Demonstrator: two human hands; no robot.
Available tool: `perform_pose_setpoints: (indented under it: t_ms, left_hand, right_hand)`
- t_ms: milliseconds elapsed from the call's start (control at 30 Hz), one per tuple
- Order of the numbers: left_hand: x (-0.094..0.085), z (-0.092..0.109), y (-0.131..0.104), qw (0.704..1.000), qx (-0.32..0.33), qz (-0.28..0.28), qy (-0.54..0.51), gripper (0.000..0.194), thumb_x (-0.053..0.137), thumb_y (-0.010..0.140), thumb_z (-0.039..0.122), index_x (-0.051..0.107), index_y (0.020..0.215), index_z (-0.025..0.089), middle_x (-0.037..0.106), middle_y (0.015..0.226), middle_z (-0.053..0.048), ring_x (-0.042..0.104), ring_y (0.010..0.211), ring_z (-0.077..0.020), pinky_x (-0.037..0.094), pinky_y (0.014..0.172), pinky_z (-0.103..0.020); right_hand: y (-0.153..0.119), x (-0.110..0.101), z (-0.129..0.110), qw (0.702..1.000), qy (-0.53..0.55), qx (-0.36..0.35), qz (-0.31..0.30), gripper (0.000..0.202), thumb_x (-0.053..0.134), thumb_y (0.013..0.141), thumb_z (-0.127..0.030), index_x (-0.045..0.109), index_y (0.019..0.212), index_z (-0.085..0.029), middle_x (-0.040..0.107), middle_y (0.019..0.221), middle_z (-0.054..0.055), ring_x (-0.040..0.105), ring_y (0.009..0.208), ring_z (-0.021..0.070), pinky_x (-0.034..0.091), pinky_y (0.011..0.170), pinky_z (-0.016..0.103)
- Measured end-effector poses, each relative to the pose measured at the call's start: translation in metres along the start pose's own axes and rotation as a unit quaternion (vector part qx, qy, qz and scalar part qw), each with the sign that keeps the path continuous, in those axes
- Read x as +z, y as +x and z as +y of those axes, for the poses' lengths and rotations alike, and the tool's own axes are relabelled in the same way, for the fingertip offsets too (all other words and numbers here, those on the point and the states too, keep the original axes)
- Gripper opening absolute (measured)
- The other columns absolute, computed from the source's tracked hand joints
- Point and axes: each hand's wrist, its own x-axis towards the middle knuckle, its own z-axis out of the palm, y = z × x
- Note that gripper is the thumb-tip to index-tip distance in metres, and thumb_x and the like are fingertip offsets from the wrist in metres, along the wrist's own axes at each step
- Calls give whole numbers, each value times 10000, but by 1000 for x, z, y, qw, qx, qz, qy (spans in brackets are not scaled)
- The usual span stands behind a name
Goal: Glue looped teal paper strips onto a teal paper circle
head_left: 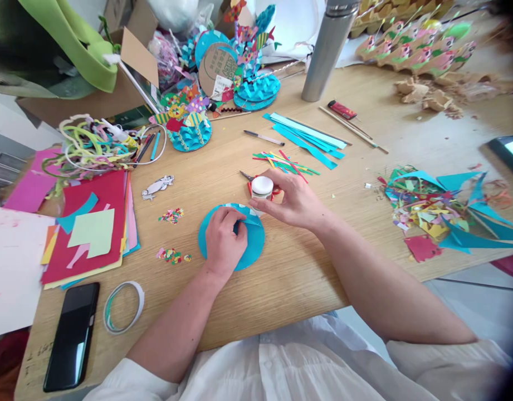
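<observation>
A round blue disc (256, 248) lies flat on the table before me. Over its left part sits my left hand (226, 239), fingers curled in a pinch on what looks like a blue paper strip (251, 219) at the disc's upper side; the fingertips are partly hidden. My right hand (292, 200) grips a small jar (262, 188) with a white lid, just beyond the disc's upper right edge. Behind the jar, scissors (245, 175) with red handles are mostly covered. Thin coloured paper strips (283, 162) lie in a loose pile beyond the right hand.
Blue strips (306, 139), a pen (264, 137) and a steel flask (329, 53) stand or lie farther back. Left are confetti heaps (171, 216), coloured paper (93, 223), a tape roll (125, 307) and a phone (72, 337). Paper scraps (431, 206) lie right.
</observation>
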Motion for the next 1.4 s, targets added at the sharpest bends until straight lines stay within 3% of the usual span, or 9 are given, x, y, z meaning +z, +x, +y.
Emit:
perform_pose_setpoints:
  t_ms: [100,300,600,1000,1200,1400]
  left_hand:
    - [1,0,0,1000,-2,-2,-1,195,586,765,19,632,801,205,644,861,-19,625,816,-172,525,729,-299]
    - [1,-1,-1,1000,-6,1,0,185,592,760,29,629,787,208,641,864,-19,624,820,-174,525,732,-301]
    - [1,-1,-1,1000,-14,4,-13,207,573,745,9,627,762,208,636,853,-20,619,811,-176,517,736,-308]
    - [1,-1,0,1000,-24,4,-12,213,556,749,10,625,751,211,633,827,-13,618,807,-171,513,738,-302]
    - [0,1,1,1000,-21,5,-13,216,556,741,4,623,747,210,636,820,-11,616,793,-170,513,734,-301]
    - [-1,1,1,1000,-17,7,-12,220,558,737,-8,630,741,200,635,808,-19,611,778,-174,507,719,-300]
  right_hand:
    - [0,-1,-2,1000,8,2,30,295,680,817,-459,580,818,-182,583,738,2,475,645,119,359,590,267]
    - [0,0,-1,998,29,4,-59,278,680,816,-422,546,794,-180,554,715,1,498,651,125,379,584,261]
    - [0,-1,0,997,40,24,-58,265,680,812,-408,542,794,-182,547,710,-2,498,654,127,378,579,262]
    - [0,7,0,999,25,22,-14,326,668,816,-486,537,790,-189,576,720,9,493,649,129,373,572,263]
    - [2,13,-1,999,19,15,26,355,676,803,-527,528,812,-205,545,696,-19,422,597,110,339,560,266]
    - [1,18,-1,999,28,7,26,348,691,798,-512,527,778,-206,537,674,-23,441,601,111,355,565,259]
